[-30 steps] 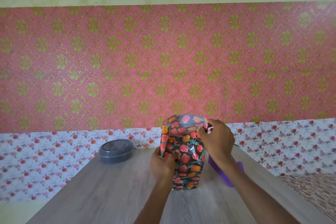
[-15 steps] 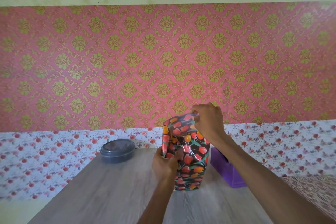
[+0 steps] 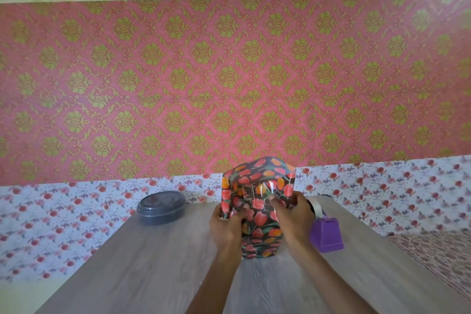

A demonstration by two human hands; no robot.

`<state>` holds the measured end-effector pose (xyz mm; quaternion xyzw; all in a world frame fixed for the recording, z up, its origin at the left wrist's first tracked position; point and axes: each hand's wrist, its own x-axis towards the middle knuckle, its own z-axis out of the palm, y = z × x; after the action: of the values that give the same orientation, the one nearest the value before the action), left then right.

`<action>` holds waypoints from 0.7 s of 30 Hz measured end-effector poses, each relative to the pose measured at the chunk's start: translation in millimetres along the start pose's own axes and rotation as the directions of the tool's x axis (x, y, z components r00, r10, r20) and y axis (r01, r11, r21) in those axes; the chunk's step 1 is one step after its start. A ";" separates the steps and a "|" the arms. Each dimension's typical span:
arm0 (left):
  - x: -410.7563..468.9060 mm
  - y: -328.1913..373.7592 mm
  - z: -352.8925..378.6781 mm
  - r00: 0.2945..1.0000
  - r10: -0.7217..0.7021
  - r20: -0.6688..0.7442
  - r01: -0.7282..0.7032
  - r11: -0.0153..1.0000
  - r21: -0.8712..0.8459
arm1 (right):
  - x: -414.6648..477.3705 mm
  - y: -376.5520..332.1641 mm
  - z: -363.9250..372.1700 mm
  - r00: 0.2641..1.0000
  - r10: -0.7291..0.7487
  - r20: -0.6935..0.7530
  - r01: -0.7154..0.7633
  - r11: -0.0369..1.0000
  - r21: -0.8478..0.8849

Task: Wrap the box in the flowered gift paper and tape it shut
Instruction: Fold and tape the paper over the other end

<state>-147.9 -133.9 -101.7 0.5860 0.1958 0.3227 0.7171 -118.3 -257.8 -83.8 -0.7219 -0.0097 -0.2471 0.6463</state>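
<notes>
On the wood-grain counter (image 3: 132,270), at about ten o'clock from the parcel, sits a low round container (image 3: 161,208) of grey plastic with a smooth, slightly domed lid. Next comes the left hand (image 3: 226,225), which grips the left edge of the flowered gift paper (image 3: 258,183) about halfway up, with its fingers curled round the side and its thumb pinching a crumpled fold on the near face. The paper is glossy and crinkled, printed with red and orange tulips and green stems on a black ground, and it catches the light along its creases. It covers the box completely, so no bare part of the box can be seen. The parcel stands on end at the centre of the counter, its long axis upright, with the loose, puffed top of the paper pointing to twelve o'clock and its base resting on the wood. The right hand (image 3: 293,219) holds the right side at the same height, thumb pressed flat against the front and fingers wrapped behind. At three o'clock, just beside that hand, stands a purple plastic tape dispenser (image 3: 327,236), blocky in shape and wider at the foot, carrying a pale roll of tape (image 3: 316,208). Behind the counter hangs pink wallpaper (image 3: 229,84) with a gold damask pattern.
</notes>
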 end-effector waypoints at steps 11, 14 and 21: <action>3.7 -6.1 3.8 0.998 0.035 -0.049 -0.032 0.997 0.069 | 2.0 3.1 17.3 0.987 0.096 -0.126 -0.115 0.981 -0.156; 3.1 -6.4 5.1 0.997 0.047 -0.055 -0.042 0.996 0.082 | 0.7 5.1 21.4 0.987 0.098 -0.129 -0.118 0.981 -0.155; 2.4 -6.5 4.9 0.997 0.065 -0.044 -0.062 0.996 0.064 | 1.1 6.3 24.5 0.977 0.121 -0.178 -0.144 0.982 -0.122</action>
<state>-141.4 -136.3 -106.6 0.6064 0.2038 0.3523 0.6831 -106.8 -236.1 -90.3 -0.7390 0.1100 -0.2640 0.6100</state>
